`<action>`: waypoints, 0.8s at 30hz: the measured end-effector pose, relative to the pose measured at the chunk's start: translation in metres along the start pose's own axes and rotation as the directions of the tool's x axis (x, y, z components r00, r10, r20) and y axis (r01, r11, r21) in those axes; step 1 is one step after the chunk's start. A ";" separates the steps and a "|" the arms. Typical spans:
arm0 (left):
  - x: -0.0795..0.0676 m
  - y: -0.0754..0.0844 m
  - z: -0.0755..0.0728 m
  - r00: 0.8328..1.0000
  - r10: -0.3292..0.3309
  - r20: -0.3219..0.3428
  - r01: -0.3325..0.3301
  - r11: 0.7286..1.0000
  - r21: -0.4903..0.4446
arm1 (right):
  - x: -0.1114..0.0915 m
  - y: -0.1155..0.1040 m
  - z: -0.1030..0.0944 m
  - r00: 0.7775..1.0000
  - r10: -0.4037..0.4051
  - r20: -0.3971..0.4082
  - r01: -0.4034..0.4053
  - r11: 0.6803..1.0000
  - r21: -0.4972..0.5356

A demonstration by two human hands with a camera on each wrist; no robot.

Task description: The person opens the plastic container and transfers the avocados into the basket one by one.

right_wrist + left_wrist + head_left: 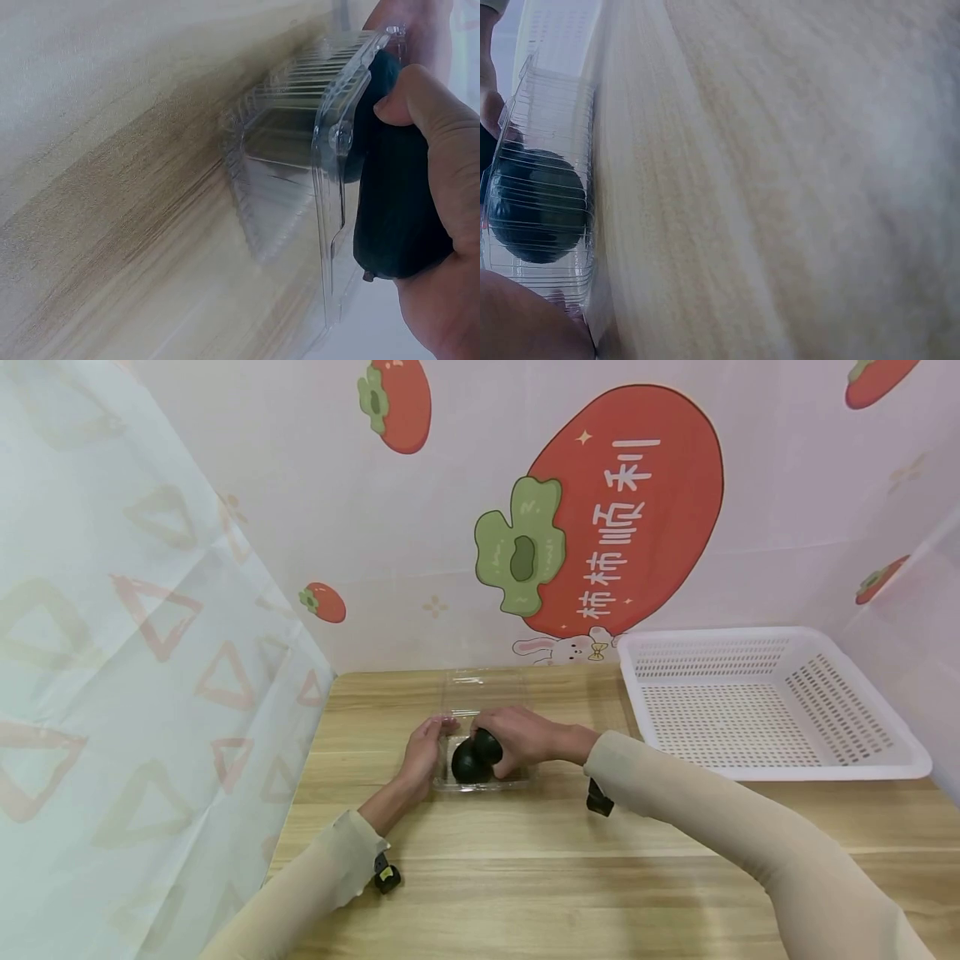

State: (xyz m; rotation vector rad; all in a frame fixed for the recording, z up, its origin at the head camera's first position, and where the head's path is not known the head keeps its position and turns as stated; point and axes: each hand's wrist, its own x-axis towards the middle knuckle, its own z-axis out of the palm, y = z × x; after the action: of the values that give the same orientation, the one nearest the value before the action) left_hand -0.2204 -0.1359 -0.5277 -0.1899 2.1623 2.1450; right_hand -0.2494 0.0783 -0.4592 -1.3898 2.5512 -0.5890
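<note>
A clear plastic clamshell box (487,787) sits on the wooden table with its lid (483,691) raised at the back. Inside its left part lies a dark green avocado (468,764), also visible through the ribbed wall in the left wrist view. My right hand (517,735) grips a second avocado (397,202) over the box, thumb on its side and a small stem nub showing at its end. This avocado overlaps the first one in the head view. My left hand (423,752) holds the box by its left side, fingers at the rim.
A white perforated plastic basket (772,768) stands at the back right of the table (480,893). Behind the table rises a cloth backdrop (420,527) printed with persimmons, and another cloth (150,635) hangs along the left side.
</note>
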 end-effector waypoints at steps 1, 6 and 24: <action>0.000 0.000 0.000 1.000 -0.001 -0.001 0.001 1.000 -0.004 | 0.000 -0.001 0.000 1.000 -0.002 -0.005 0.002 1.000 -0.002; 0.000 0.001 -0.001 1.000 -0.010 0.003 0.010 1.000 -0.003 | -0.002 -0.003 -0.001 1.000 -0.015 -0.015 0.015 1.000 -0.006; -0.001 0.001 0.000 1.000 -0.002 0.011 0.002 1.000 0.007 | -0.015 -0.006 -0.015 1.000 0.023 -0.007 -0.022 0.999 0.044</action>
State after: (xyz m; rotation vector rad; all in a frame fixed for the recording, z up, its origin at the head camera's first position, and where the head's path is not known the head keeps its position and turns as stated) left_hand -0.2195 -0.1362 -0.5270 -0.1798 2.1620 2.1324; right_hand -0.2411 0.0920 -0.4431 -1.3452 2.5400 -0.6438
